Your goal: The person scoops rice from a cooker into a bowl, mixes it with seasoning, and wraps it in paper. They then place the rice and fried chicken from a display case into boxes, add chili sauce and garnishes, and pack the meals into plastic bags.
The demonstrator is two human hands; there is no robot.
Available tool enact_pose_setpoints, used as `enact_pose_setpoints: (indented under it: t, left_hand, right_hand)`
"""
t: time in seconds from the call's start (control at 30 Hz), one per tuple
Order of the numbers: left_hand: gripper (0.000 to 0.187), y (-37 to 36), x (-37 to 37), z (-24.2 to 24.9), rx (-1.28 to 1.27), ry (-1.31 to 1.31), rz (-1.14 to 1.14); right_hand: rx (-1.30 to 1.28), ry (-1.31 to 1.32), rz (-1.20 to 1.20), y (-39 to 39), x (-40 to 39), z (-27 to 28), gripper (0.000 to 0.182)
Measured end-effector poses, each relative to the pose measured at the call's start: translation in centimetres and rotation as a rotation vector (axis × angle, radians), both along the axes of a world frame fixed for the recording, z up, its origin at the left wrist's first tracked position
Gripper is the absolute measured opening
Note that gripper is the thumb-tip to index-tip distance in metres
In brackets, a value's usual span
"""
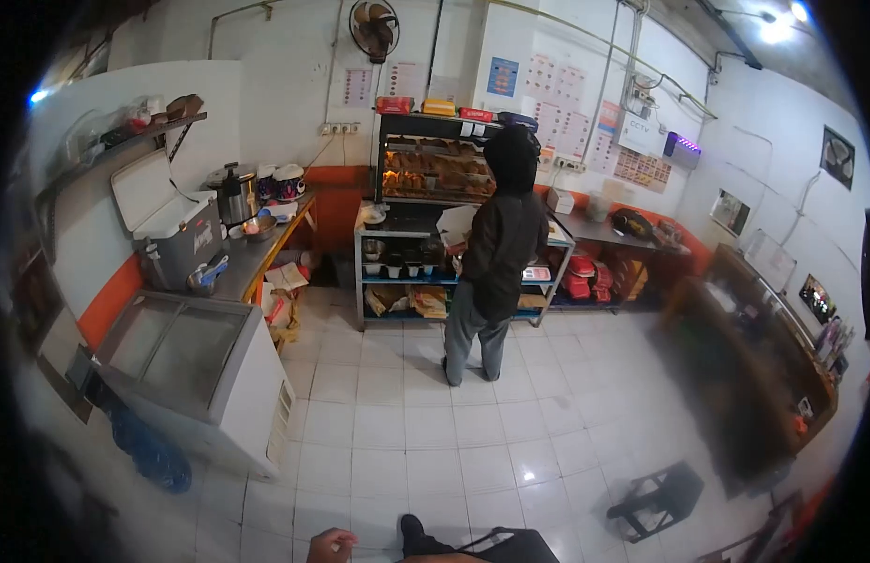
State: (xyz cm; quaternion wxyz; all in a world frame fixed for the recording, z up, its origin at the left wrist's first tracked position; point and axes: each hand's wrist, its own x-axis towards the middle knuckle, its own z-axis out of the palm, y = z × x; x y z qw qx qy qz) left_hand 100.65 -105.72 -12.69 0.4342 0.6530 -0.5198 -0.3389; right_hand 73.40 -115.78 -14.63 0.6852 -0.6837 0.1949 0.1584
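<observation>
My left hand (332,545) shows at the bottom edge, its fingers loosely bent and nothing visible in them. To its right are my dark shoe (411,527) and dark trouser leg. A black item with a strap (518,546), perhaps a bag, lies close to my body. A sliver of skin at the bottom edge may be my right forearm; the right hand itself is out of the picture. Across the room a person in a dark jacket (510,235) stands, back to me, at a lit glass food display case (435,169); their hands are hidden.
A chest freezer (275,413) stands at left, with a blue plastic bag (149,446) beside it. Behind it, a counter (243,267) holds a cool box (186,235) and a pot (236,197). At right are a dark stool (660,497) and wooden counter (735,347). White tiles (388,450) cover the floor.
</observation>
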Motion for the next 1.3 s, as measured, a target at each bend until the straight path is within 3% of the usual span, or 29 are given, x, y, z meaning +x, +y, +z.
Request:
enact_pose_setpoints:
  t: [0.07,0.13,0.2,0.3,0.33,0.4,0.57,0.73,0.83,0.9,0.97,1.03,1.1,1.13,1.17,1.2,1.27,1.3]
  left_hand:
    - [0.013,-5.0,1.0,1.8,0.032,0.058,-0.051]
    - [0.016,-10.9,1.9,4.5,0.112,0.34,-0.259]
    - [0.027,-17.6,2.6,5.9,0.065,0.449,-0.518]
    - [0.028,-27.6,1.6,8.4,0.127,0.439,-0.678]
    - [0.028,-30.4,1.5,8.7,0.14,0.418,-0.707]
    - [0.028,-35.5,1.7,9.2,0.164,0.376,-0.748]
    - [0.029,-45.2,7.0,9.0,0.229,0.267,-0.71]
    - [0.031,-53.7,15.1,5.2,0.324,0.115,-0.611]
    - [0.032,-59.1,21.8,0.7,0.428,-0.099,-0.56]
    - [0.033,-63.0,28.0,-3.3,0.585,-0.391,-0.518]
    - [0.034,-66.9,35.6,-7.3,0.712,-0.707,-0.415]
    - [0.04,-71.5,43.9,-11.6,0.574,-0.64,-0.254]
    - [0.046,-77.3,47.7,-3.6,0.531,-0.381,-0.055]
    - [0.045,-80.7,50.2,-2.0,0.613,-0.322,-0.07]
    - [0.046,-83.8,48.8,7.0,0.669,-0.499,-0.089]
    - [0.046,-86.1,50.0,8.2,0.672,-0.503,-0.098]
    - [0.046,-90.7,52.4,9.0,0.404,-0.574,-0.023]
    - [0.046,-92.8,53.2,9.5,0.403,-0.577,-0.029]
  right_hand:
    - [-0.011,-0.006,0.063,-5.4,2.0,-1.6,0.055]
    - [-0.043,-0.018,0.107,-11.3,3.9,-3.1,0.056]
    - [-0.137,-0.043,0.124,-18.2,6.1,-4.3,0.058]
    - [-0.351,-0.055,0.085,-28.7,10.0,-3.0,0.061]
    - [-0.363,0.001,-0.041,-31.6,11.1,-1.6,0.049]
    - [-0.368,0.056,-0.248,-37.3,12.6,-1.5,0.048]
    - [-0.363,-0.047,-0.406,-49.2,18.2,0.2,0.051]
    - [-0.139,-0.079,-0.431,-58.7,26.0,1.2,0.045]
    - [-0.234,-0.094,-0.421,-65.1,31.1,-0.2,0.045]
    - [-0.355,-0.117,-0.392,-68.3,34.6,-0.6,0.044]
    - [-0.274,-0.158,-0.462,-71.6,38.2,0.6,0.044]
    - [-0.118,-0.241,-0.532,-74.2,41.6,2.2,0.045]
    - [-0.12,-0.253,-0.38,-76.4,44.4,3.9,0.046]
    - [-0.1,-0.289,-0.321,-77.2,45.5,3.7,0.046]
    - [-0.005,-0.26,-0.168,-78.5,46.2,5.0,0.047]
    - [-0.001,-0.261,-0.177,-80.1,47.2,4.1,0.047]
    - [0.253,-0.263,-0.042,-84.0,49.1,0.5,0.049]
    - [0.299,-0.381,0.007,-86.1,49.9,-0.3,0.052]
